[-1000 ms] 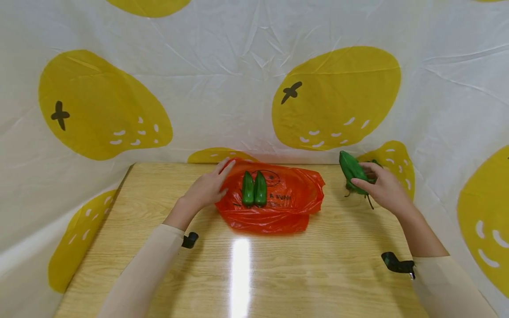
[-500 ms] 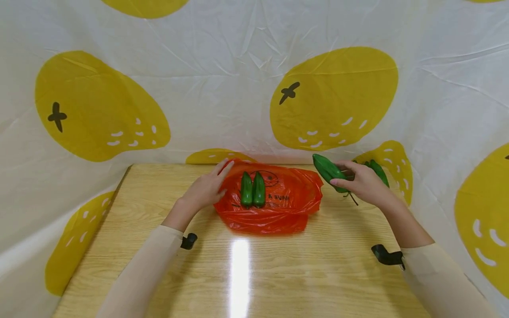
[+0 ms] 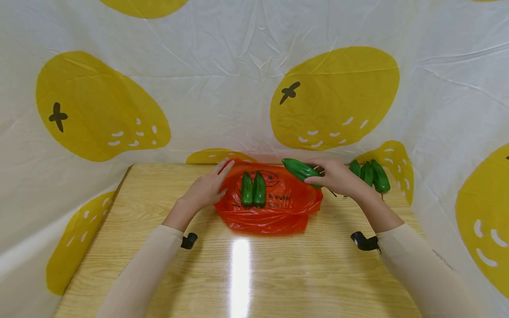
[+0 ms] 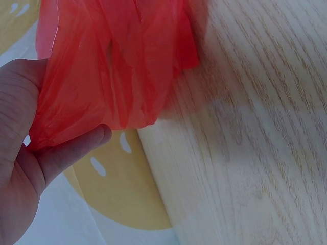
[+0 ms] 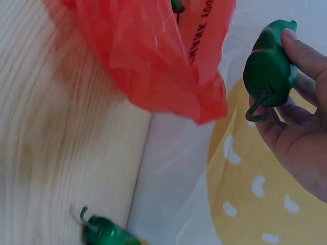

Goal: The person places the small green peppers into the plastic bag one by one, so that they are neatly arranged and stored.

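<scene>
As the head view shows it, left hand (image 3: 204,187) spread at the left edge of a red plastic bag (image 3: 274,223); right hand (image 3: 333,176) clamped on a glossy, tapered green pepper (image 3: 300,171) over the bag's right part; two peppers (image 3: 247,190) on or inside it, unclear which. Left wrist view: straight finger (image 4: 71,153) against the bag. Right wrist view: pepper's blunt end, curled stem (image 5: 261,98).
</scene>
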